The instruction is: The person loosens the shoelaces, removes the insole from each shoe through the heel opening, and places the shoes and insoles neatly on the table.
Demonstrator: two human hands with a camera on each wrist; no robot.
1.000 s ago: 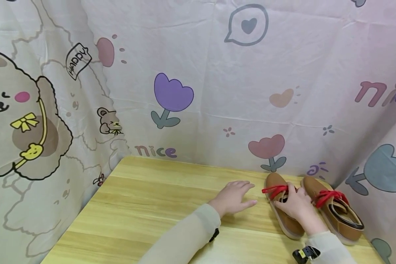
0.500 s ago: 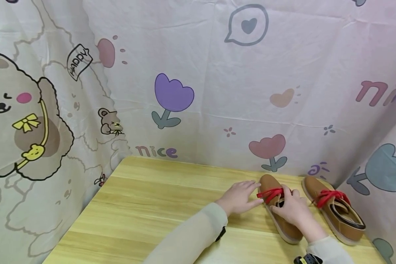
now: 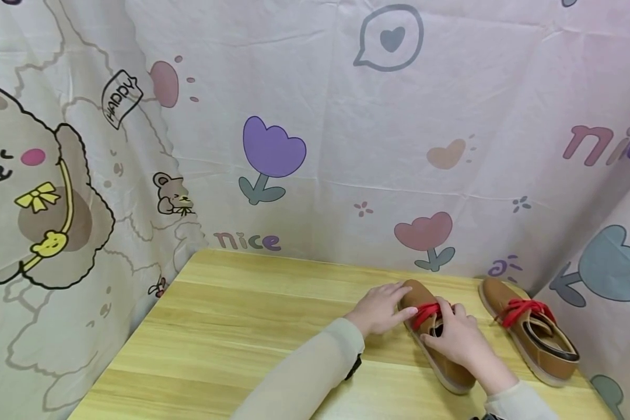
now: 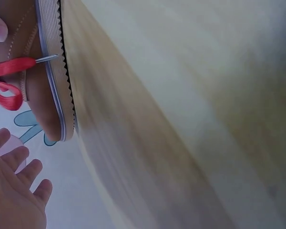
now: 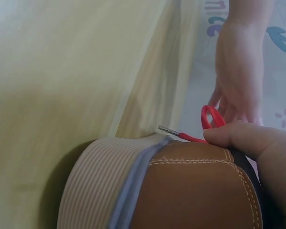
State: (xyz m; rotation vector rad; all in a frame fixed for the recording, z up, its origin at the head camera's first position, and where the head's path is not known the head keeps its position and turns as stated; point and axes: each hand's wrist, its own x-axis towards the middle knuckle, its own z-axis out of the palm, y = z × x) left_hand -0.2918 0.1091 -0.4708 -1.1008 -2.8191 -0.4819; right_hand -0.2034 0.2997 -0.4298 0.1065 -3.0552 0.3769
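A brown shoe with red laces stands on the wooden table, its toe pointing to the far side. My right hand grips it from above around its opening, covering part of the laces. In the right wrist view, the thumb lies at the shoe's side beside a red lace loop. My left hand is at the left of the toe, fingers extended and thumb apart, holding nothing. The left wrist view shows those spread fingers near the toe and the pale ridged sole edge.
A matching brown shoe with a red bow stands to the right, close to the table's right edge. Behind the table hangs a printed cloth, with more cloth along its left and right sides.
My right hand has moved the gripped shoe to the left, widening the space from the other shoe. The left hand has shifted slightly right, and the toe is now beside its fingers.
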